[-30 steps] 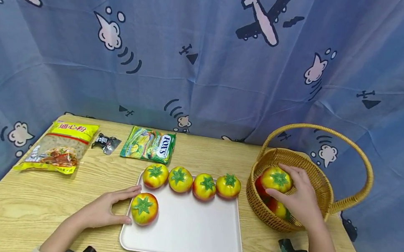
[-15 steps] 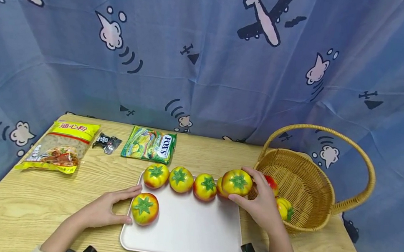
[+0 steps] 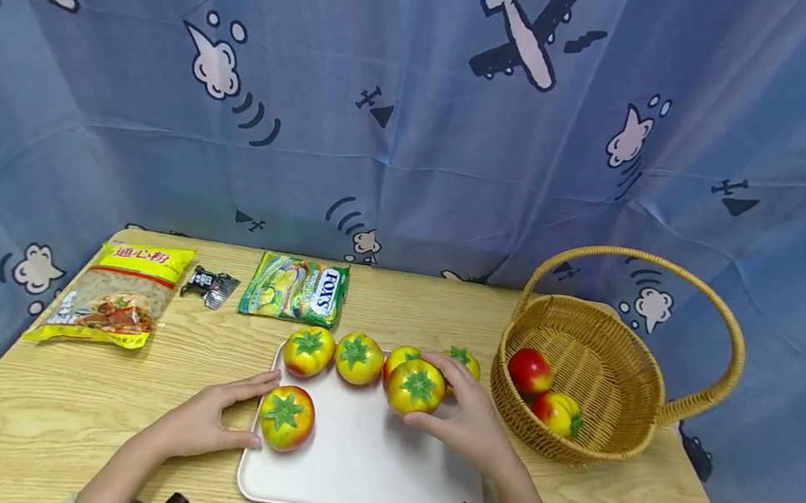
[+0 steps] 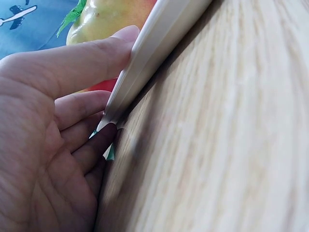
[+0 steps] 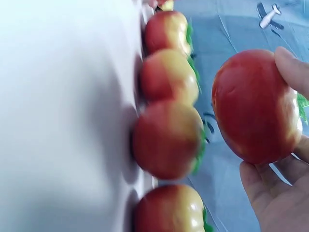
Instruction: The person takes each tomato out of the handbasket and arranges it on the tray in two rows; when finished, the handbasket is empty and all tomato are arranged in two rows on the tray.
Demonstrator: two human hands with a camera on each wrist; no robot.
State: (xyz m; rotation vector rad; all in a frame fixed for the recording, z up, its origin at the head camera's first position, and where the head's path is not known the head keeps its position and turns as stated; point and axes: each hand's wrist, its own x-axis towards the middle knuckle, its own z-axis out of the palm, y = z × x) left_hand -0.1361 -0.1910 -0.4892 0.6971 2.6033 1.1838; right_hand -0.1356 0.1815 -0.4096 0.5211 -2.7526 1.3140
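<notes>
In the head view, my right hand [image 3: 469,415] holds a yellow-and-red tomato [image 3: 416,387] with a green leafy top between thumb and fingers. It hangs above the white tray [image 3: 369,465], in front of the back row. The right wrist view shows the red underside of this held tomato [image 5: 256,106], clear of the tray. Several similar tomatoes [image 3: 360,359] line the tray's back edge, some partly covered by the held one and my hand. My left hand [image 3: 204,420] rests at the tray's left rim [image 4: 140,63], thumb and fingers spread, beside another tomato [image 3: 287,418].
At the right stands a wicker basket [image 3: 606,444] with a tall handle, holding a red fruit [image 3: 530,371] and a yellow-red one [image 3: 558,413]. A pasta bag [image 3: 114,296], a small black packet [image 3: 210,286] and a green FOX'S bag [image 3: 296,289] lie behind left. A blue curtain [image 3: 414,161] hangs behind.
My right hand has lifted the tomato out of the basket and carried it left, over the tray. The left hand keeps its place at the tray's rim.
</notes>
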